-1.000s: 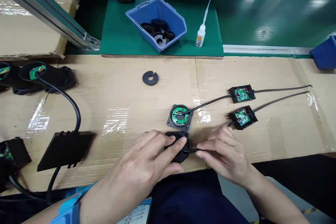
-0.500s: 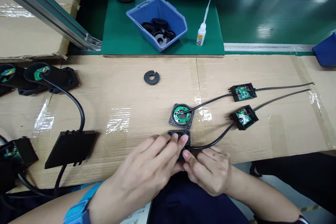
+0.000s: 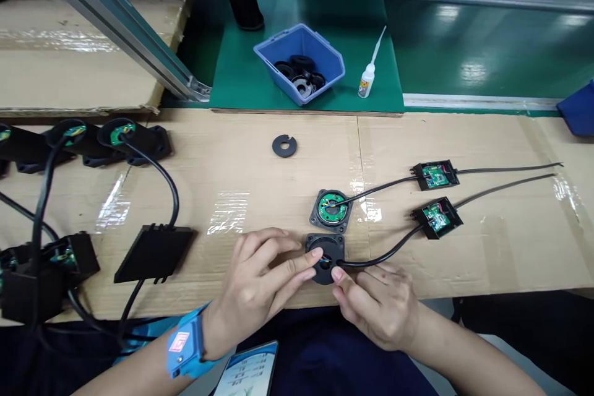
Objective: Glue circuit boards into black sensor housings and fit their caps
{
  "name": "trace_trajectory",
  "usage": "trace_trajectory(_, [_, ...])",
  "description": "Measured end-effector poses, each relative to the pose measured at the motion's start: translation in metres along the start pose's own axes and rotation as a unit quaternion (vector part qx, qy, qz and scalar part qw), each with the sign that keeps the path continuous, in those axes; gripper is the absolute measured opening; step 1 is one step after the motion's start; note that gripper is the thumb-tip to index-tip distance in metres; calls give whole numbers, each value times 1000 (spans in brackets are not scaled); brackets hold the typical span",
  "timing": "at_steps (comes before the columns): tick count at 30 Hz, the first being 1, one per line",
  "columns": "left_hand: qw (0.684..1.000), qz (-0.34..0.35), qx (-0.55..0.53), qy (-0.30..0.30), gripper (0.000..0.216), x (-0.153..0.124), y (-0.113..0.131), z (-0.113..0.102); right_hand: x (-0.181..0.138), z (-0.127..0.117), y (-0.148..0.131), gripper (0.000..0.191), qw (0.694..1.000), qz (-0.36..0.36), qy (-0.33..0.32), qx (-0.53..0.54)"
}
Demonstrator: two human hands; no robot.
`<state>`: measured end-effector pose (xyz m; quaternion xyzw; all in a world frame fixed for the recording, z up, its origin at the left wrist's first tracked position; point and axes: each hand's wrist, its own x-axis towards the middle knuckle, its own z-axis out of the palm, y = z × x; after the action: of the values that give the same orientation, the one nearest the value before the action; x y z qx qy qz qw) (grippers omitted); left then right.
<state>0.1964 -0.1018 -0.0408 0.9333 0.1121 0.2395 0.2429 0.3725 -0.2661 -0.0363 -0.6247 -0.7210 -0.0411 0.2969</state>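
Close to the table's front edge, a black slotted disc (image 3: 326, 273) lies over a square black housing (image 3: 320, 239), with bits of coloured wire showing in its central opening. My left hand (image 3: 260, 272) has thumb and forefinger together on the disc's left side. On the other side, my right hand (image 3: 378, 303) is closed, its thumb at the disc's edge just below the black cable (image 3: 378, 262). That cable leads to an open box with a green board (image 3: 436, 216). Just behind sits a second square housing, its round green circuit board (image 3: 331, 207) uncovered.
A loose slotted disc (image 3: 284, 146) lies farther back. Beyond are a blue bin (image 3: 299, 43) of black parts and a white dropper bottle (image 3: 366, 79). Another open box (image 3: 436, 174) rests at right. Black cylinders (image 3: 134, 141) and a flat black box (image 3: 153, 253) stand left.
My left hand has drawn back left, uncovering the disc and its central opening. My right hand stays at the disc's right edge. The whole view has shifted somewhat.
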Motion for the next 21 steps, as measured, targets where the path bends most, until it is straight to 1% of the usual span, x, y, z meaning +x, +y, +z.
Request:
trace_trajectory(2, [996,-60,-62,1,34,-1,3,3,0,0,0,10,1000,-3,2,-6])
trace_trajectory(3, [990,-97,-104,-12,32,-1,4,5,0,0,-1,9,1000,-3,5,-11])
trace_trajectory(4, [978,-140,-154,-31,29,0,6,6,1,0,-1,8,1000,-3,8,-14])
trace_trajectory(6, [939,-224,-254,-66,25,0,9,9,1,1,-1,6,1000,-1,12,-16])
trace_trajectory(7, [920,-250,-292,-77,24,0,10,11,1,2,-1,6,1000,0,13,-14])
trace_trajectory(8, [909,-263,-315,-80,25,1,11,12,2,2,-1,6,1000,0,14,-12])
trace_trajectory(9, [906,-262,-323,-79,25,1,11,13,2,3,-1,7,1000,-1,15,-11])
trace_trajectory(11, [916,-238,-314,-77,25,3,12,14,1,4,0,9,1000,-5,17,-10])
trace_trajectory(14, [923,-222,-301,-92,26,9,14,13,-1,5,-1,10,1000,-10,17,-11])
trace_trajectory(17, [918,-231,-303,-109,25,17,17,14,-2,5,-1,12,1000,-13,16,-11])
trace_trajectory(21, [913,-262,-297,-102,17,29,20,20,-1,4,1,10,1000,-19,19,-6])
